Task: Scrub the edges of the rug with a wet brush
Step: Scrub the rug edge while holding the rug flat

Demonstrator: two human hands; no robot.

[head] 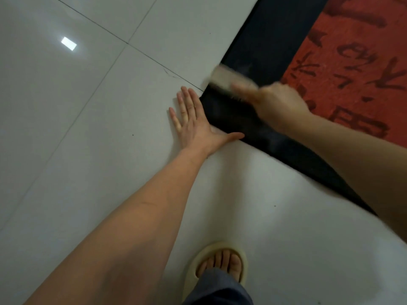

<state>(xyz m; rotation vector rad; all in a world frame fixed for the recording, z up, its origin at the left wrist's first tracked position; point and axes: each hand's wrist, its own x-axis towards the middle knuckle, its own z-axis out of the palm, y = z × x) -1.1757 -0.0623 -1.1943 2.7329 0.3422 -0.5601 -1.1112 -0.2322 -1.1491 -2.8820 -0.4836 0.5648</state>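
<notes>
looks like the scrubbing step is on: the right hand (279, 104) grips a blurry pale brush (229, 79) on the rug (275, 40)'s dark border at its corner, while the left hand (196, 124) lies flat, fingers spread, on the floor (88, 106) touching the rug edge. i'd guess the next move is working along the border with the corner pinned. glossy white tiles, and a slipper (220, 265) at the bottom.

- The rug (343, 62) is seen in red with dark characters, bordered in black
- The brush (229, 77) is seen pale
- The floor (88, 106) is tiled white
- The slipper (198, 263) is coloured cream
</notes>
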